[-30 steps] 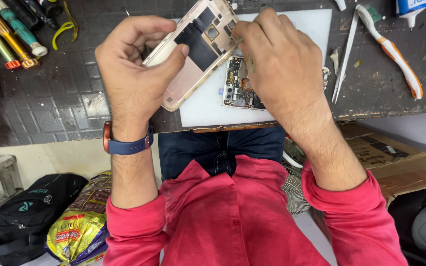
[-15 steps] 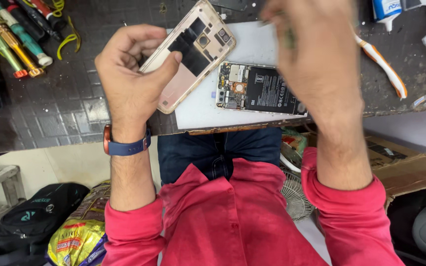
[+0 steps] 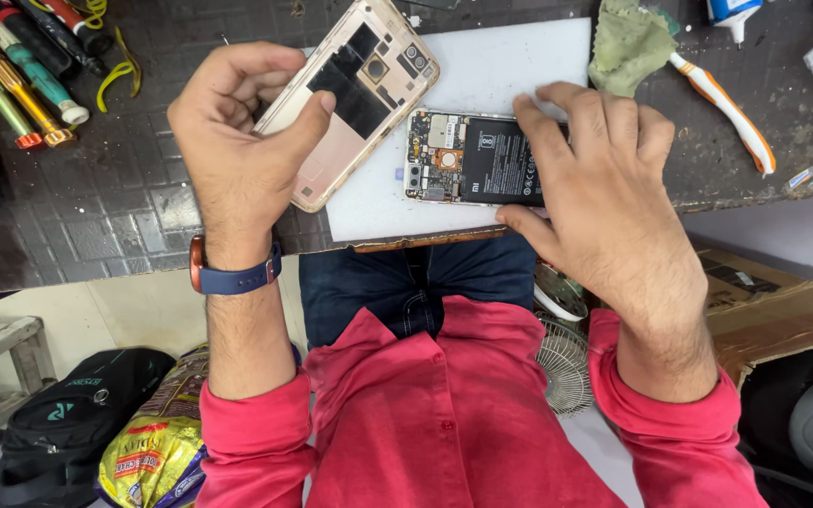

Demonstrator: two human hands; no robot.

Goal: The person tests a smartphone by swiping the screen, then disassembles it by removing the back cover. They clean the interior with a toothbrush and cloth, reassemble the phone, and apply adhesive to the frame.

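Left hand [image 3: 237, 155] clamps the back cover [image 3: 350, 94]: thumb over its near long edge, fingers curled behind the far side. Cover is tilted, camera end pointing up-right, inner side facing the camera, one corner overlapping the white mat [image 3: 519, 71].

Right hand [image 3: 604, 198] lies flat on the phone body [image 3: 472, 160], fingers spread over the battery end, thumb along the near edge; not closed around it. Board end with camera modules is exposed, pointing left. Body lies flat on the mat, long edge roughly parallel to the bench edge [image 3: 755, 193].

Cover and body are just beside each other, a narrow gap between.

Room: bare mat above the body and a strip below it. Screwdrivers [image 3: 21, 75] well left of the cover. Green cloth [image 3: 628, 42] and toothbrush [image 3: 722, 103] up right, near the fingertips.
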